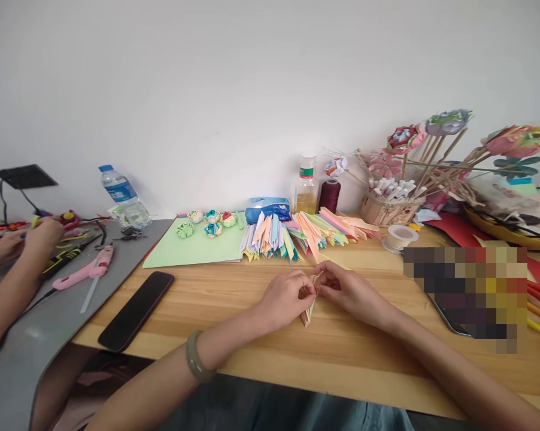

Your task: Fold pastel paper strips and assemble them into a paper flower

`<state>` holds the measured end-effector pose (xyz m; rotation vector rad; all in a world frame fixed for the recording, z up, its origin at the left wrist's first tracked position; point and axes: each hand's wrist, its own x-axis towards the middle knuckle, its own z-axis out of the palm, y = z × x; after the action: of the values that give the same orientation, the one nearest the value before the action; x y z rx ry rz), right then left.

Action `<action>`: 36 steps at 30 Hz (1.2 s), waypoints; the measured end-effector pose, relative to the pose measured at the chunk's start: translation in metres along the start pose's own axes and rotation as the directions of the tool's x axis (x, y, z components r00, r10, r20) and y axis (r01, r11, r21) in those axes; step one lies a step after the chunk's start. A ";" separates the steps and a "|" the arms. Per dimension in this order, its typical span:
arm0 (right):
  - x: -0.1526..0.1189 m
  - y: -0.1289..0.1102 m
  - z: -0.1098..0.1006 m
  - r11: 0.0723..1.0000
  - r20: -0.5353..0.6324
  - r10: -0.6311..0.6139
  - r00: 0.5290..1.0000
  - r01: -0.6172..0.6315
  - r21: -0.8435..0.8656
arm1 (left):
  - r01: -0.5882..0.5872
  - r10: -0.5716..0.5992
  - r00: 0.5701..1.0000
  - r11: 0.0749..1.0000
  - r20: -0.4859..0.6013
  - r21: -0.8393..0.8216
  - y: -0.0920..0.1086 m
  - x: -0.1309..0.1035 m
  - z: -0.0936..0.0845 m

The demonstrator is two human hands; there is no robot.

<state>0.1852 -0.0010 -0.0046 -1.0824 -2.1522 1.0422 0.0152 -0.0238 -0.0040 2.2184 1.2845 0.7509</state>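
Observation:
Over the middle of the wooden table (234, 317), my left hand (290, 299) and my right hand (342, 287) meet with fingers pinched together. Between them is a small bundle of folded paper strips (306, 316), pale green and peach, its pointed end hanging down below my left fingers. Both hands seem to grip this bundle; the fingers hide its upper part. Just beyond my hands lies a heap of folded colored paper strips (270, 236). To its left, several small folded paper flowers (214, 229) rest on a light green paper sheet (180, 248).
A phone (136, 311) lies at left, near a pink glue gun (88, 269) on a grey table. Another person's hands (41, 236) work there. Behind stand a tissue pack (268, 209), a thread spool (329, 196) and a basket (391, 209) with paper flowers. A blurred-out device (449, 328) lies right.

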 end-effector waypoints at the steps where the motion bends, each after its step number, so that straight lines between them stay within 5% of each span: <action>1: 0.002 0.001 0.000 1.000 0.004 -0.002 1.000 0.001 0.011 | -0.039 0.039 0.999 0.999 0.007 0.017 -0.001 0.000 0.000; 5: 0.007 0.003 -0.001 0.999 0.009 -0.003 1.000 0.003 0.039 | -0.116 0.114 0.991 0.993 0.072 0.035 -0.005 0.001 -0.003; 10: 0.002 0.001 0.001 0.998 -0.005 0.003 1.000 -0.003 0.067 | 0.171 -0.134 0.979 0.951 0.153 -0.257 -0.014 0.005 -0.003; 13: -0.001 0.000 0.003 0.995 -0.017 0.007 1.000 -0.005 0.096 | 0.227 -0.176 0.971 0.888 0.162 -0.400 -0.018 0.007 -0.002; 24: 0.004 -0.015 0.004 0.988 -0.136 -0.093 0.986 0.075 -0.135 | 0.343 -0.237 0.933 0.810 0.270 -0.476 -0.017 0.012 -0.004; 29: 0.006 -0.022 0.007 0.972 -0.106 -0.193 0.975 0.175 -0.159 | 0.320 -0.230 0.945 0.786 0.230 -0.529 -0.020 0.014 0.002; 36: 0.004 -0.016 -0.009 0.994 -0.064 -0.102 0.993 0.099 -0.056 | 0.365 -0.297 0.931 0.788 0.213 -0.496 -0.021 0.010 0.005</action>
<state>0.1830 -0.0002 0.0142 -1.0070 -2.1681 0.8961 0.0097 -0.0058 -0.0183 1.5187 1.1838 0.7082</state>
